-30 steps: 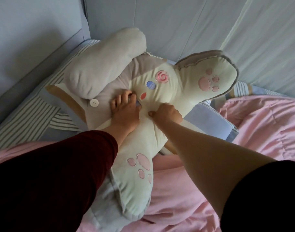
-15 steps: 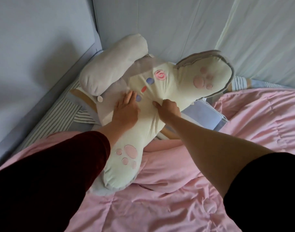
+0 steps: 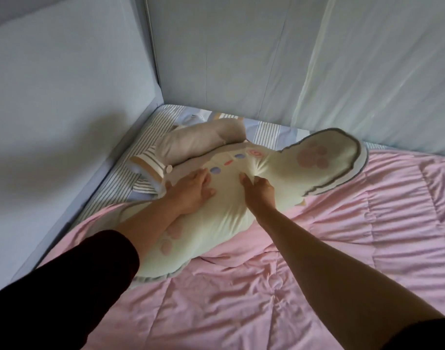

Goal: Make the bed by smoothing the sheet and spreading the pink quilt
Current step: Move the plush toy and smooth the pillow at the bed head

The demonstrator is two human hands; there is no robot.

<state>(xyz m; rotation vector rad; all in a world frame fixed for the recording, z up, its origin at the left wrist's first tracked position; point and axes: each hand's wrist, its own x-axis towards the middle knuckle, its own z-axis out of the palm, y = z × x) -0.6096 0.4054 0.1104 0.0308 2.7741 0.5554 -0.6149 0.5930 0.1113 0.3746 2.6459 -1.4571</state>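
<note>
The bed is closed in by blue walls [image 3: 64,97] at the upper left and top of the frame, and a corner is made where they meet. A strip of striped sheet [image 3: 110,188] is seen along the left wall. The pink quilt [image 3: 317,261] is spread over the lower and right parts, where lots of open room is left. A big soft toy [image 3: 317,173] is laid in the middle, partly on the quilt. The left hand [image 3: 191,190] is pressed flat on it, fingers straight. The toy's cloth is pinched by the right hand [image 3: 260,193], fingers curled.
</note>
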